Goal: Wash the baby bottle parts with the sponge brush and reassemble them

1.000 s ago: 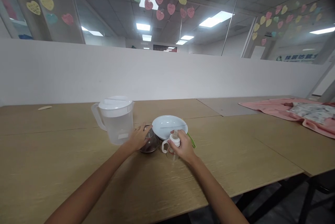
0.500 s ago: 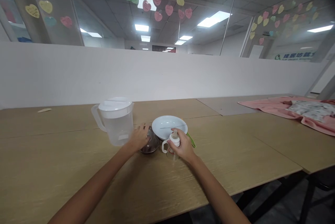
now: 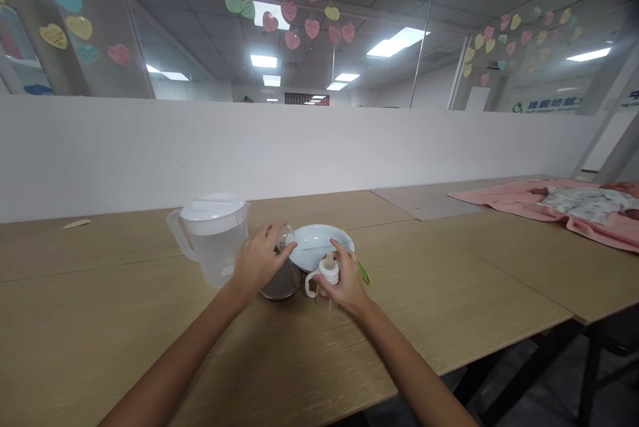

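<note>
My left hand (image 3: 260, 259) holds a clear, dome-shaped cap (image 3: 286, 235) between thumb and fingers. It is above a dark, round, shiny dish (image 3: 281, 285), whose far part is hidden by the hand. My right hand (image 3: 347, 281) is curled round a baby bottle (image 3: 328, 272) with a white collar, a pale teat on top and a white side handle; the bottle stands upright on the table. Behind both hands lies a white oval plate (image 3: 312, 247) with a thin dark line across it. A lidded clear pitcher (image 3: 219, 241) stands left of my left hand.
A green handle (image 3: 365, 273) sticks out beside the plate. On the wooden table (image 3: 449, 281), a pink cloth (image 3: 492, 197) with patterned fabric (image 3: 574, 204) lies at the right. A small pale flat piece (image 3: 77, 223) rests far left. A white partition (image 3: 309, 147) stands behind.
My left hand has risen off the dark dish, with the clear cap now showing in its fingers. The right hand keeps hold of the bottle; its index finger has lifted off the teat area.
</note>
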Demonstrator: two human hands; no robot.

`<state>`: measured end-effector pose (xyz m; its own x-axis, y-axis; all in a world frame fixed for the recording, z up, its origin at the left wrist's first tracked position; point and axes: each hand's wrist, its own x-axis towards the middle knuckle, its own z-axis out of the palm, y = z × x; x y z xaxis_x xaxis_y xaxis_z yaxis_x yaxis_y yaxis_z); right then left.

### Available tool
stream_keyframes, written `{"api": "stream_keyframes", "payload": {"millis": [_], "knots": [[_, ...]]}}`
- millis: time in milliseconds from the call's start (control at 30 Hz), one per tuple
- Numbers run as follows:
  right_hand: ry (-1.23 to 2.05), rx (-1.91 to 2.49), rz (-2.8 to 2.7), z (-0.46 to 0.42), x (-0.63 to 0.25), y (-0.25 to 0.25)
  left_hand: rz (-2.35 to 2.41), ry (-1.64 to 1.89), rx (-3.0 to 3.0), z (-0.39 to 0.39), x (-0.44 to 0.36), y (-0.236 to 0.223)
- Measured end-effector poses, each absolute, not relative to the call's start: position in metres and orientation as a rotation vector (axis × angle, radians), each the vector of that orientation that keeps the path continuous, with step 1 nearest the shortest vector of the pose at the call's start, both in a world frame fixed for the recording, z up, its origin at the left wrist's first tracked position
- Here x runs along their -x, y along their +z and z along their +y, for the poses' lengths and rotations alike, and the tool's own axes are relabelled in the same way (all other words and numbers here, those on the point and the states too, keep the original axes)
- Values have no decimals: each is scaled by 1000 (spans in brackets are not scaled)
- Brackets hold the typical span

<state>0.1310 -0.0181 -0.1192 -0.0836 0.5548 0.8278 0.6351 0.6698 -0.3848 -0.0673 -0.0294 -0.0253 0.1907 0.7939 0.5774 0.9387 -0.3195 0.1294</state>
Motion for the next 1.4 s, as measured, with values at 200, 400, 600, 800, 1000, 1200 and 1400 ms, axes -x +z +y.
{"api": "stream_keyframes", "payload": {"millis": [200,400,600,800,1000,1200,1400], "knots": [[-252,757,-1640,-19,-131,-121,-1154,-1295,2620,-50,26,-54],[-326,646,-1628,-17,-131,-124,-1036,-1448,2736,-49,5,-82],[-392,703,-1530,-18,-123,-127,-1015,-1530,2685,-50,2,-103],[-438,723,-1509,-17,-122,-127,-1011,-1591,2689,-49,1,-115],[-392,719,-1563,-18,-121,-126,-1082,-1743,2689,-55,-4,-130],[-351,745,-1604,-16,-123,-128,-1085,-1800,2699,-52,0,-137],[-311,812,-1609,-15,-125,-131,-1111,-1746,2696,-51,3,-142]]}}
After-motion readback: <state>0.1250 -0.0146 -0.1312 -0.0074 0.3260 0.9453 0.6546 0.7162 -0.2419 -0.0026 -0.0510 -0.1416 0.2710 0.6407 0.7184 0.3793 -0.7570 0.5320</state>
